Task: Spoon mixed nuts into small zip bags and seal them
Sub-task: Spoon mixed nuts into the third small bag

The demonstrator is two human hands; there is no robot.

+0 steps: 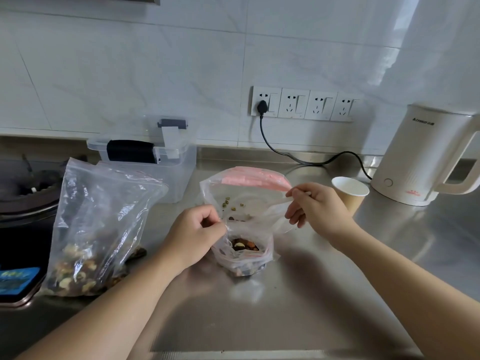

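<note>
we're mid-fill: our left hand [193,231] pinches the small zip bag [242,252] open on the desk [324,294], partly filled and unsealed, while our right hand [315,205] has its grip closed round a spoon handle [280,201] over the bigger bag [249,193].

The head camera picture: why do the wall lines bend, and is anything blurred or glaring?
Head view: wide-angle lens bows the tile seams and tilts the kettle; the forearms smear near the bottom edge; soft glare lies on the steel counter; the left hand and right hand cast faint shadows.
</note>
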